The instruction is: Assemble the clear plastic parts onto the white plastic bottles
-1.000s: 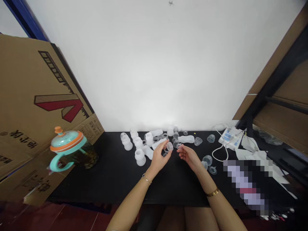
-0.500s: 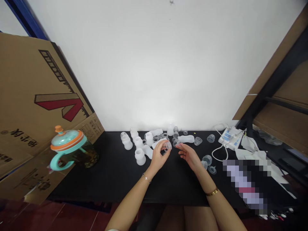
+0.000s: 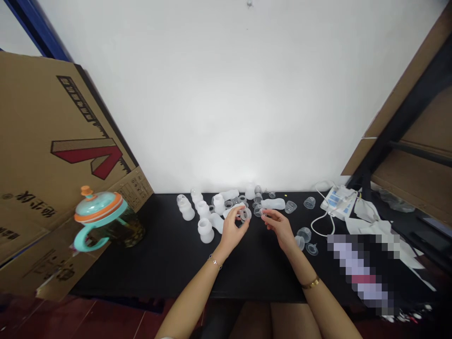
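Note:
My left hand [image 3: 233, 228] is closed around a translucent screw ring [image 3: 245, 215], gripped between thumb and fingers and tilted so its round opening faces me. A short distance to the right, my right hand [image 3: 278, 227] pinches a small clear piece [image 3: 263, 213] at its fingertips; its exact kind is too small to tell. Just behind those fingertips lies a clear dome cap [image 3: 257, 210]. Left of my left hand stands a white baby bottle [image 3: 205, 230] with an uncovered neck. Past my right wrist rest a clear bottle nipple [image 3: 311, 249] and another dome cap [image 3: 304, 233].
Several white bottles, one capped [image 3: 185, 208], stand at the left on the black table [image 3: 169, 263]. More rings and caps lie along the wall. A turquoise-lidded jug [image 3: 102, 216] is far left; a white power strip [image 3: 339, 202] with cable lies right.
The ring in my left hand has turned to show its opening more. My right hand's fingers have drawn together into a pinch on the small clear piece.

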Demonstrator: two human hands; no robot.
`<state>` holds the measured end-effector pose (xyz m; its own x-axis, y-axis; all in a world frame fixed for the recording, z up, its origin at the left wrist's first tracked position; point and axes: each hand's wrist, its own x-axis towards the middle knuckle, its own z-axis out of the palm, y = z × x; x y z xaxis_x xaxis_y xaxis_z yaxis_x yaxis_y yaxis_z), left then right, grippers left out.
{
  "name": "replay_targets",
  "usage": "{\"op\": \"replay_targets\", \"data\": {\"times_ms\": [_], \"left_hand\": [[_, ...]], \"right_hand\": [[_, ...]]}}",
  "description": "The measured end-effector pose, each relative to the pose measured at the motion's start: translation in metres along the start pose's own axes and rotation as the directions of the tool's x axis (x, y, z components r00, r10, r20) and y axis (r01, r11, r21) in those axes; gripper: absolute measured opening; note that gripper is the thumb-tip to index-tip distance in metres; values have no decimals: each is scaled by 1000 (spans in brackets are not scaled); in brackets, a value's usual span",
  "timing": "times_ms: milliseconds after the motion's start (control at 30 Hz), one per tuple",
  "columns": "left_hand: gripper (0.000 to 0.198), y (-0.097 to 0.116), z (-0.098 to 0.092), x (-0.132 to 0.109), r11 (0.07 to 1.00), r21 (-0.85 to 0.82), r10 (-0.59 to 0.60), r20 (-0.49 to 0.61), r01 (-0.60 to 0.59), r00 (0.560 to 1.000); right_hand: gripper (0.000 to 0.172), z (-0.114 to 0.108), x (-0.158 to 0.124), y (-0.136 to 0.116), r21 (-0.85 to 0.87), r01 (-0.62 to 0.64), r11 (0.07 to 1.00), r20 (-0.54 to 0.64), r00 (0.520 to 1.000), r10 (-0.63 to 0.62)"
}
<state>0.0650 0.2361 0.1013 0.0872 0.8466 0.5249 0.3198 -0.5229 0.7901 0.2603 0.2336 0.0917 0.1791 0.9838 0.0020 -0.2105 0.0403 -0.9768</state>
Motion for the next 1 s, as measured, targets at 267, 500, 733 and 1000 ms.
{"op": "replay_targets", "data": {"times_ms": [267,500,733,1000], "left_hand": [[41,2,0,2,997,47,69,-20,-68,997],[40,2,0,2,993,75,89,-22,-87,996],[39,3,-1,3,994,74,85,-21,-83,996],[35,1,0,1,999,23,41,-26,-40,999]], "right_hand": [[37,2,-1,-1,-14,56,998,-9,998,-57],[40,2,-1,-1,10,63,998,-17,998,-62],[43,3,-2,-1,12,41,999,-19,999,-41],[38,4,-2,-4,40,-110,993,17,994,109]]}}
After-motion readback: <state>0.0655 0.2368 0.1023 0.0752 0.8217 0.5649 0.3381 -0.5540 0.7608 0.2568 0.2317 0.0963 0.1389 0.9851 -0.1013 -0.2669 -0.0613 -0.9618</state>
